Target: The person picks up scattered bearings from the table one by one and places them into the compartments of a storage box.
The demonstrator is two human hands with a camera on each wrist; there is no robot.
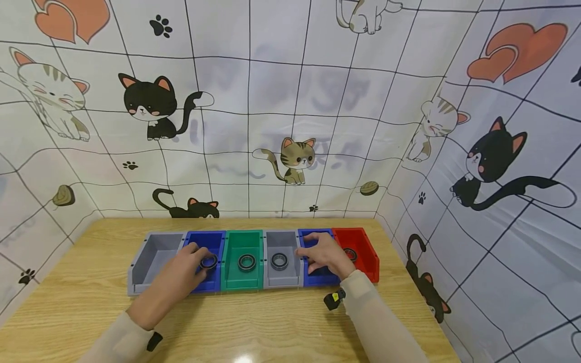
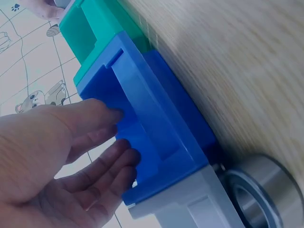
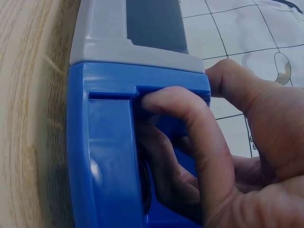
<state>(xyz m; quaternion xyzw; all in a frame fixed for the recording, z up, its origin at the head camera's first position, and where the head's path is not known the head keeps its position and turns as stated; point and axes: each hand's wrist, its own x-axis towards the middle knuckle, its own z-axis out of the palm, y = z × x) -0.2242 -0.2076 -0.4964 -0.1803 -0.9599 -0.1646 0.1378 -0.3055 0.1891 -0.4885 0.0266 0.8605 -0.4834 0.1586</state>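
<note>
A row of coloured bins spans the table. My left hand [image 1: 183, 267] reaches into the left blue bin [image 1: 218, 242], thumb and fingers curved with a visible gap between them. A ring-shaped bearing [image 1: 209, 261] lies right at those fingertips. In the right blue bin [image 3: 109, 156] my right hand [image 1: 322, 252] has its fingers bent down inside, one finger over the divider toward the grey bin. A dark ring edge [image 3: 145, 185] shows beside these fingers, mostly hidden by the bin's front wall. I see nothing pinched in either hand.
Bearings lie in the green bin [image 1: 231, 239], the middle grey bin [image 1: 277, 239] and the red bin [image 1: 369, 262]. A grey bin [image 1: 154, 247] stands far left. Near its front, a large bearing [image 2: 266, 190] appears in the left wrist view. A cat-print curtain [image 1: 249, 101] hangs behind.
</note>
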